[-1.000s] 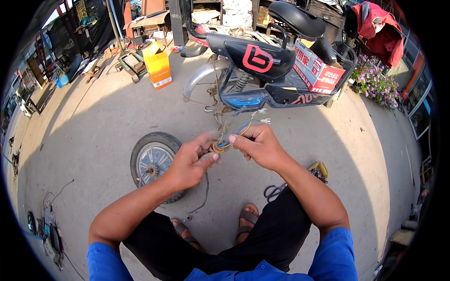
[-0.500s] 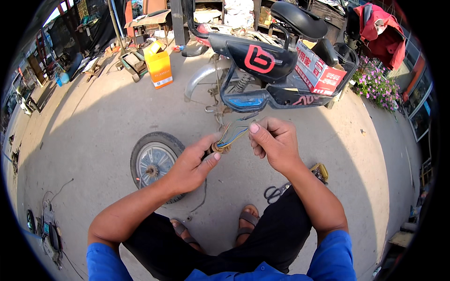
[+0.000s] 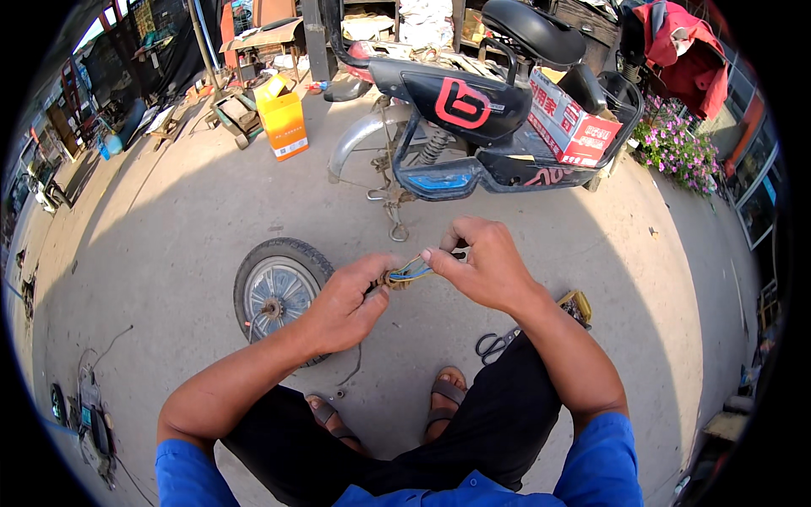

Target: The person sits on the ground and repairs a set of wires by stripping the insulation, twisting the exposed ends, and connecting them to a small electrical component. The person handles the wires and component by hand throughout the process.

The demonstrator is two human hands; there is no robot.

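My left hand is closed around a short brownish cable end, with its thumb and forefinger on either side. Several thin wires, blue and yellow among them, fan out from it to the right. Their far ends are pinched between the thumb and bent fingers of my right hand; a dark tip shows by the forefinger. What lies inside either grip is partly hidden. To the left of my hands, a small wheel with a black tyre and metal hub lies on the ground.
An electric scooter lies ahead, beside a red and white box. A yellow box stands at far left. Black-handled scissors and a small tool box are by my right knee. Scooter parts lie at lower left.
My right hand has moved a little down and left, closer to my left hand. The wires, raised before, now bend lower between the hands.
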